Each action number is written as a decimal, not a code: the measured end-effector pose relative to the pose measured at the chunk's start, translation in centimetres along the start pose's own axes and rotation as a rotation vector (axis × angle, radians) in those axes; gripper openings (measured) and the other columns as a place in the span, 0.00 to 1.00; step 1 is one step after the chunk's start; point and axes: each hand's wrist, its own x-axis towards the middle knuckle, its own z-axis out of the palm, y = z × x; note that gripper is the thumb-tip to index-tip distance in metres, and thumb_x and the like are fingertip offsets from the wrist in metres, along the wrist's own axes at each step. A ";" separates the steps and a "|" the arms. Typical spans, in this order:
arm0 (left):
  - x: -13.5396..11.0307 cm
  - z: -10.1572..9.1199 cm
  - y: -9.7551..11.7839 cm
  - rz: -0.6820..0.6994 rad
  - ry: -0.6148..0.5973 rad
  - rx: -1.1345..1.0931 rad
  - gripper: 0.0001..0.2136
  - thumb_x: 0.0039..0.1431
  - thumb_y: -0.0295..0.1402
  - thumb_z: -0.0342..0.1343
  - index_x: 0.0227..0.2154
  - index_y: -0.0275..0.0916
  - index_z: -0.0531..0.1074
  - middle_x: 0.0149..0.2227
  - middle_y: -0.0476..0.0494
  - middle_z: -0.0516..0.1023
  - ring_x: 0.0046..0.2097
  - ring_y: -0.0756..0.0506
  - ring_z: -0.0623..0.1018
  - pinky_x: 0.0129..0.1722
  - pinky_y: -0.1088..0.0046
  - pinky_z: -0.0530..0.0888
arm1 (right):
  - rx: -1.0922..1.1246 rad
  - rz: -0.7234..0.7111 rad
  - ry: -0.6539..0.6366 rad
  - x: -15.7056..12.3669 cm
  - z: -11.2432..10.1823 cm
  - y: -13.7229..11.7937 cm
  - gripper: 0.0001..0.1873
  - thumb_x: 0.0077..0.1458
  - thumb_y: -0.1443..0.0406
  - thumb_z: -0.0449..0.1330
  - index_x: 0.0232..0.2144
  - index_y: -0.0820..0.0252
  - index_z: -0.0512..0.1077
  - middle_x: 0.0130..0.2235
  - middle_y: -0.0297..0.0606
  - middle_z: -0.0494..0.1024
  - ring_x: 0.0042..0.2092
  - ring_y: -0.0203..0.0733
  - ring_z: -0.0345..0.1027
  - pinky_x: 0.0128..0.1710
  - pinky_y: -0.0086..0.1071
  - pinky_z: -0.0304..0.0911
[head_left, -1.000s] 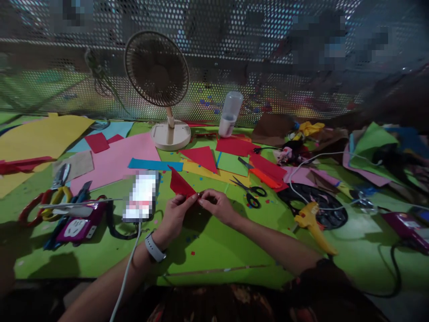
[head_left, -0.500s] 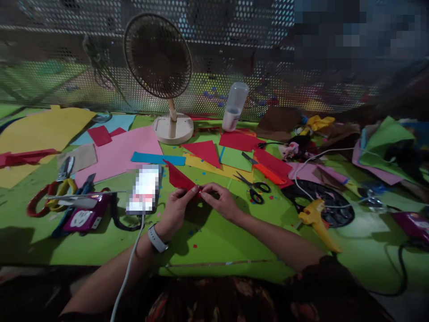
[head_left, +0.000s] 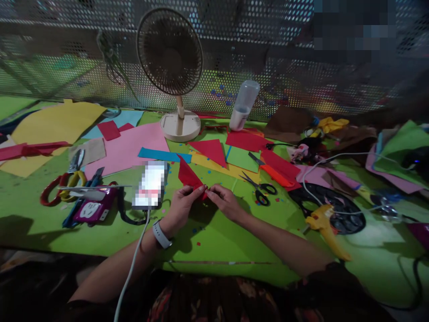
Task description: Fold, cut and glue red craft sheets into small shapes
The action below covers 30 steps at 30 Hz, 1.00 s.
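Note:
A folded piece of red felt-like sheet (head_left: 190,175) rises to a point from between my hands, above the green table. My left hand (head_left: 182,205) is closed on it, thumb pressed along its lower edge. With fingertips pinched at the sheet's lower right corner, my right hand (head_left: 224,201) meets the left thumb; the exact fold there is too small to make out. To the left lies a phone (head_left: 150,185) with a blurred screen and a white cable. Black-handled scissors (head_left: 262,190) rest open to the right of my right hand.
A yellow glue gun (head_left: 324,228) lies at right by a black palette (head_left: 348,219). Red and yellow scissors (head_left: 50,192) and a purple box (head_left: 95,208) are at left. Behind stand a fan (head_left: 181,125) and a bottle (head_left: 244,105). Coloured sheets (head_left: 127,143) cover the back.
The view has shifted, so most things appear a little farther right. Both hands keep hold of the red sheet, whose upper point now stands slightly steeper.

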 end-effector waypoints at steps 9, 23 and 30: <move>0.1 -0.1 -0.2 0.033 -0.003 0.023 0.10 0.41 0.35 0.71 0.26 0.37 0.80 0.27 0.48 0.80 0.30 0.52 0.75 0.34 0.79 0.71 | -0.036 -0.016 -0.004 0.0 0.1 0.4 0.14 0.60 0.55 0.54 0.29 0.58 0.67 0.27 0.28 0.64 0.29 0.33 0.57 0.30 0.28 0.54; 0.1 0.0 -0.2 0.033 0.013 0.040 0.10 0.40 0.35 0.71 0.25 0.36 0.80 0.27 0.48 0.80 0.29 0.52 0.75 0.33 0.79 0.70 | -0.078 -0.052 0.013 0.0 0.1 0.3 0.13 0.60 0.56 0.55 0.28 0.58 0.67 0.26 0.29 0.65 0.29 0.33 0.57 0.29 0.28 0.54; 0.1 -0.1 -0.3 0.050 -0.018 0.044 0.09 0.42 0.35 0.70 0.26 0.37 0.80 0.27 0.48 0.80 0.29 0.52 0.75 0.33 0.79 0.70 | -0.079 -0.061 0.005 0.0 0.2 0.6 0.14 0.60 0.55 0.55 0.28 0.58 0.66 0.26 0.29 0.64 0.28 0.33 0.57 0.29 0.28 0.54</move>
